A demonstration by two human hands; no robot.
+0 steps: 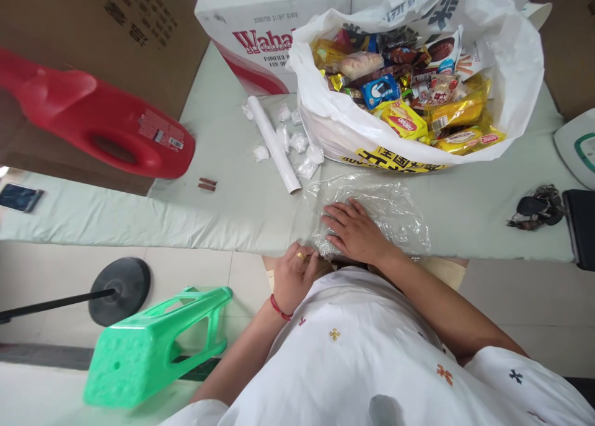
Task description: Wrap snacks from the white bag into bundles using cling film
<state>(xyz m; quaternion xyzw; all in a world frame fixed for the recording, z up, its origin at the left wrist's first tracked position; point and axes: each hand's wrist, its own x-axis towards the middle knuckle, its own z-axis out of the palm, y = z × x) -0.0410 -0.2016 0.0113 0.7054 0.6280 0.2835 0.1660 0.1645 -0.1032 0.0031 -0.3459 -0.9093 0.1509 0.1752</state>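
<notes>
A clear plastic bag (395, 209) lies spread and wrinkled near the table's front edge. My right hand (356, 230) rests flat on top of it, palm down with the fingers stretched out. At the bag's near left corner, my left hand (295, 274) is closed, its thumb and fingers pinching the plastic; it wears a gold ring and a red bracelet. Just beyond the bag lie a white paper roll (274, 144) and several small crumpled clear plastic bundles (299, 142).
A large white bag (320, 128) full of packaged snacks stands behind my hands, beside a white carton (251, 41). A red jug (111, 122) is at left, two brown strips (207, 184) near it. Keys (539, 208) lie right. A green stool (153, 345) is on the floor.
</notes>
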